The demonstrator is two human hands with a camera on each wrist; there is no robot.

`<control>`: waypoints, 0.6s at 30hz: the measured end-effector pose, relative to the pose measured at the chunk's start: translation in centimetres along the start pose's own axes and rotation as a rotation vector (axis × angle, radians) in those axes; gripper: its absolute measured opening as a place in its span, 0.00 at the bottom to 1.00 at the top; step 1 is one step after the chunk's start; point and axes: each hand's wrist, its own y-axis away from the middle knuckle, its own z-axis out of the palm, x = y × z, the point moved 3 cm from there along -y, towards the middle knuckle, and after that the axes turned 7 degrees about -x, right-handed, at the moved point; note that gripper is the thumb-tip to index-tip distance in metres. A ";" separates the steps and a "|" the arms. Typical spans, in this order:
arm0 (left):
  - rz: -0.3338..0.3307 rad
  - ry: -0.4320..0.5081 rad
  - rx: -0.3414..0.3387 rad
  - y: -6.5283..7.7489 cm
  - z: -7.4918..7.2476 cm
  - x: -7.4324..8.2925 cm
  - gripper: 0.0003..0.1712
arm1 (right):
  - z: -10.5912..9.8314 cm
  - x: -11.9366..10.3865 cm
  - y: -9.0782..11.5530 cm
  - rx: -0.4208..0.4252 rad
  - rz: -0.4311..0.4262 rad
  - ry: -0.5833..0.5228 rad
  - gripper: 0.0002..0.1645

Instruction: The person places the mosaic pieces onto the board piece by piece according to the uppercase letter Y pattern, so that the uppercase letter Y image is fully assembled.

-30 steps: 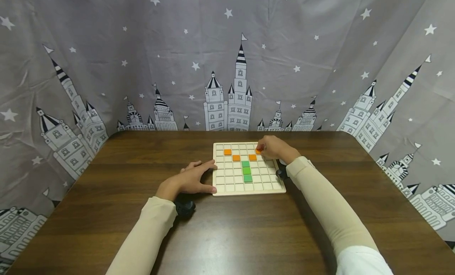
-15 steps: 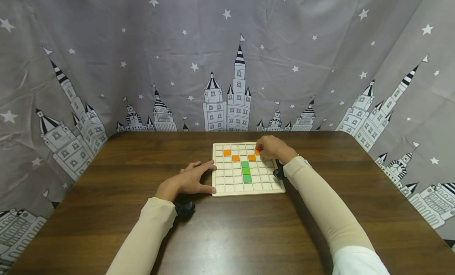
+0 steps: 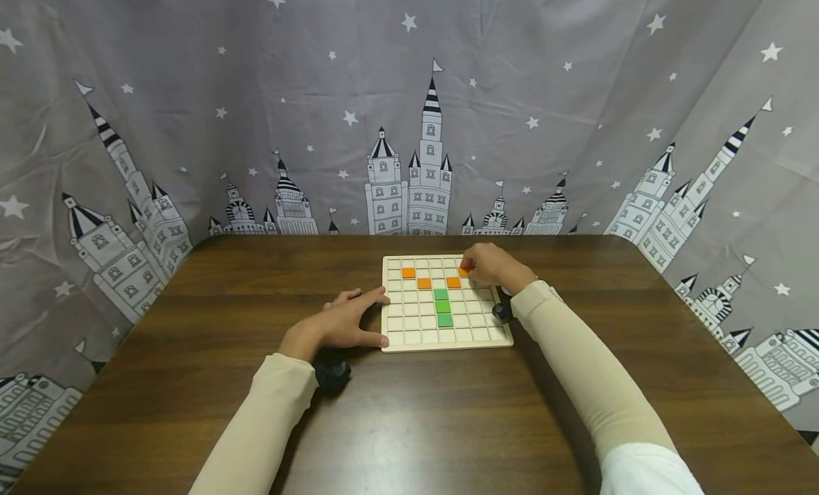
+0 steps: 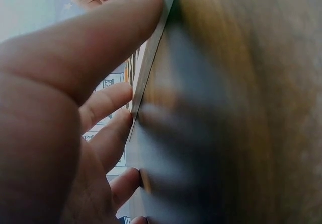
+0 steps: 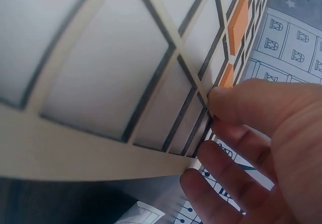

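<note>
A pale wooden grid board [image 3: 448,348] lies flat on the table. Three green tiles [image 3: 443,306] run up its middle column, and orange tiles [image 3: 424,284] branch diagonally to both sides above them. My left hand [image 3: 339,324] steadies the board's left edge, thumb near the front corner and fingers spread; the left wrist view has its fingertips along the board's side [image 4: 146,73]. At the far right, my right hand [image 3: 493,264] pinches an orange tile [image 3: 463,272], partly hidden by the fingers. In the right wrist view, the thumb meets that tile [image 5: 227,77].
The dark brown wooden table [image 3: 409,424] reaches around the board on every side. Behind it hangs a grey curtain [image 3: 358,68] printed with castles and stars. Black wrist cameras [image 3: 333,375] sit on both wrists, over beige sleeves [image 3: 595,367].
</note>
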 end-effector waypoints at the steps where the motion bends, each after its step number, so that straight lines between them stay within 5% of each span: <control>1: 0.001 -0.001 -0.001 0.0 0.0 0.0 0.47 | 0.0 -0.1 0.0 0.003 -0.004 0.003 0.13; 18: 0.005 -0.011 -0.011 -0.3 0.2 -0.4 0.47 | 0.5 -0.2 0.3 0.006 -0.048 0.015 0.17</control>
